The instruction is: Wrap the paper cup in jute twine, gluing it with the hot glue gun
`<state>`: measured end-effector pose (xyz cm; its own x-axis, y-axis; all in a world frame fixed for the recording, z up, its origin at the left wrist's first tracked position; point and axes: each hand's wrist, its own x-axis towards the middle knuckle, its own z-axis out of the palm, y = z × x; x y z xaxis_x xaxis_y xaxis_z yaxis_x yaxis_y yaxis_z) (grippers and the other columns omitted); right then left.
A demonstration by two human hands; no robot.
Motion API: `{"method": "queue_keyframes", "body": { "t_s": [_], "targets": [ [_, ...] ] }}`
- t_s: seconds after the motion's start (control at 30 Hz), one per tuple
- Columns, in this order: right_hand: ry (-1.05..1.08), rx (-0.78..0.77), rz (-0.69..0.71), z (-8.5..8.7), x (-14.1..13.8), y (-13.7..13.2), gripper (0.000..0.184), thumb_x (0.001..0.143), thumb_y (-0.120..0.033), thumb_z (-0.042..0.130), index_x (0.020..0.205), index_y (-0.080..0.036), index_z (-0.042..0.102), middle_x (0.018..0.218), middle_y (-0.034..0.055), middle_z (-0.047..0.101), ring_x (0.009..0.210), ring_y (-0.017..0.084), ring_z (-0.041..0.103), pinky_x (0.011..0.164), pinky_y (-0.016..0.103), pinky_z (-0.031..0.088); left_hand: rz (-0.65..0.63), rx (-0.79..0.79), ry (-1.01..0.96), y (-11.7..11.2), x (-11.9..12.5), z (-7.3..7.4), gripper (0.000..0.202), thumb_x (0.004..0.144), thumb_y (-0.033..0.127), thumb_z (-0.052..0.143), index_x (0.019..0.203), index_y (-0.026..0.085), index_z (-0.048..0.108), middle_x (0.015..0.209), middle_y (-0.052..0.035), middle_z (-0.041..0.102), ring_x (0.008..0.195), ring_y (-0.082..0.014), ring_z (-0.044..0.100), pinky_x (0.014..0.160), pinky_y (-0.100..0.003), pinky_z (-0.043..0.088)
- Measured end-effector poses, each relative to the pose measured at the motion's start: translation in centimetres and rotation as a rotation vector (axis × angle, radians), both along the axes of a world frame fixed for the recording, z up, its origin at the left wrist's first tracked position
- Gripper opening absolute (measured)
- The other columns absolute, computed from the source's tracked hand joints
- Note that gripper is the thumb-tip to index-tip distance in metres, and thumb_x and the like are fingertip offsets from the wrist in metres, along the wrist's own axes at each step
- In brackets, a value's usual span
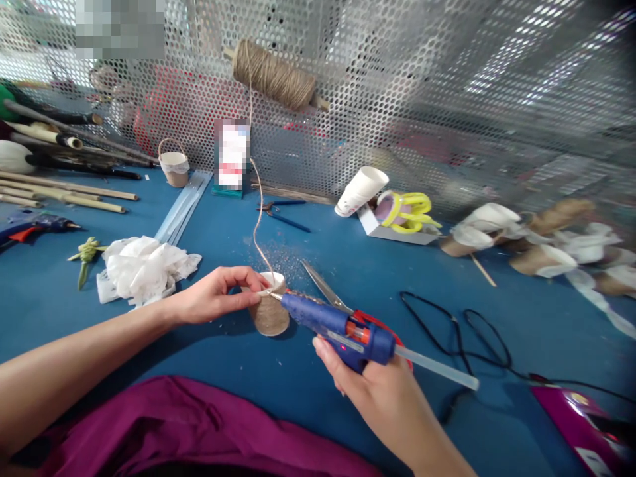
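My left hand pinches the rim of a paper cup whose side is wrapped in brown twine. A strand of twine runs down to the cup's rim from a spool mounted on the perforated metal panel. In my right hand is a blue glue gun, with a clear glue stick poking out of its back. Its nozzle tip points at the cup's upper edge, close to my left fingertips. Scissors with red handles lie behind the glue gun, partly hidden by it.
White lace lies bunched at left, near a second glue gun. Behind are a small basket, pliers, stacked paper cups and a box with yellow loops. A black cord loops at right, near twine-wrapped cups.
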<state>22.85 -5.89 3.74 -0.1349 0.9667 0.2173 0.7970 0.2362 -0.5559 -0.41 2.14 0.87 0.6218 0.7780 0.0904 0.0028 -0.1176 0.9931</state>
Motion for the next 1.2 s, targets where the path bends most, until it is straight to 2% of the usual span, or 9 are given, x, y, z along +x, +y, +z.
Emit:
{"method": "queue_keyframes", "body": {
  "t_s": [0.2,0.7,1.2],
  "targets": [
    [0.025,0.018,0.058,-0.22,0.35,0.19,0.031,0.082,-0.044,0.049,0.074,-0.019,0.066,0.047,0.0014,0.060,0.051,0.020,0.063,0.046,0.028,0.049,-0.005,0.006,-0.006,0.05,-0.06,-0.06,0.015,0.083,0.025,0.053,0.076,0.012,0.053,0.103,-0.0104,0.060,0.105,-0.0191,0.052,0.090,-0.032,0.039],
    [0.020,0.010,0.056,0.28,0.43,0.29,0.030,0.081,-0.042,0.050,0.078,-0.018,0.067,0.052,0.0021,0.063,0.054,0.019,0.063,0.049,0.028,0.050,-0.002,0.021,0.012,-0.05,-0.07,0.01,0.019,0.083,0.030,0.054,0.077,0.012,0.054,0.102,-0.0098,0.061,0.102,-0.0188,0.053,0.087,-0.031,0.040],
    [0.012,-0.046,0.018,0.45,0.77,0.37,0.029,0.083,-0.039,0.049,0.074,-0.017,0.066,0.044,0.0006,0.057,0.050,0.019,0.062,0.048,0.028,0.050,0.001,0.030,0.006,-0.07,-0.11,0.05,0.020,0.082,0.031,0.055,0.076,0.012,0.054,0.098,-0.0092,0.062,0.102,-0.0191,0.054,0.087,-0.031,0.041]
  ]
}}
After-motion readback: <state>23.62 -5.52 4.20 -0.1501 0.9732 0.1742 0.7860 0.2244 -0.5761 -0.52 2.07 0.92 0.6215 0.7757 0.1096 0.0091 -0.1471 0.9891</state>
